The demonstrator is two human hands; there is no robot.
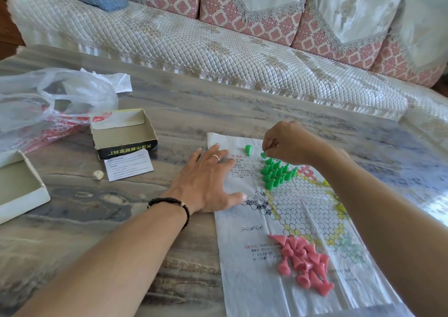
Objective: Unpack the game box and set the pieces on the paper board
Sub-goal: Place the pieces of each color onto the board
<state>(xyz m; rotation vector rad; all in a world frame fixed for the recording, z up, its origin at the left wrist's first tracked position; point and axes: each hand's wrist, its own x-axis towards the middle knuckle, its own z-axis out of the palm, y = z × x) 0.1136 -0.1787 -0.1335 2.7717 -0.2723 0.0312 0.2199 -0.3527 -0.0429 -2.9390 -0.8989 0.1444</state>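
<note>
Our right hand (288,142) has its grip closed in a pinch on one green pawn (263,155), thumb and forefinger clamped on its top at the far point of the star. Just below that pinch stands the cluster of green pawns (278,172), upright and close together on the paper board (257,219). One more green pawn (247,149) stands alone a little to the left of the grip, apart from the cluster. Our left hand (208,183) lies flat with fingers spread and straight, holding nothing, pressing the board's left edge against the marble tabletop (169,103). Nearer to us, well apart from both hands, a heap of pink pawns (304,264) lies tumbled on the board. Some yellow pieces (339,205) show beside our right forearm, mostly hidden. To the left sit the open game box (124,133), a printed slip (128,165), a pale die (98,174), the box lid (19,188) and a plastic bag (48,98).
</note>
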